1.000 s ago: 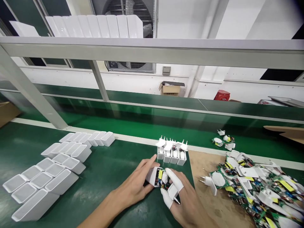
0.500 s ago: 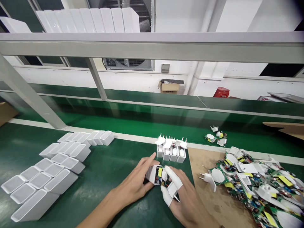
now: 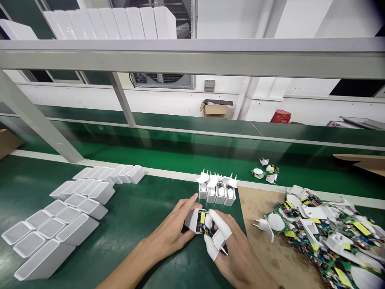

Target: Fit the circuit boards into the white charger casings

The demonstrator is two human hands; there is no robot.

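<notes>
My left hand [image 3: 172, 232] grips a white charger casing [image 3: 192, 220] low in the middle of the view. A green circuit board [image 3: 203, 225] with a yellow part sits partly inside that casing. My right hand [image 3: 231, 249], with white cots on its fingertips, pinches the board and its white plug end. Both hands rest just above the green mat [image 3: 135, 224]. A short row of assembled chargers [image 3: 217, 190], pins up, stands right behind the hands.
Rows of empty white casings [image 3: 69, 208] lie to the left. A heap of circuit boards with plug caps [image 3: 321, 233] covers a brown board [image 3: 264, 245] at the right. A few loose parts [image 3: 266, 171] ride the green conveyor [image 3: 192, 156]. A grey frame bar [image 3: 192, 60] crosses overhead.
The loose parts on the conveyor have drifted left. My hands stay together on the casing and board, barely shifted.
</notes>
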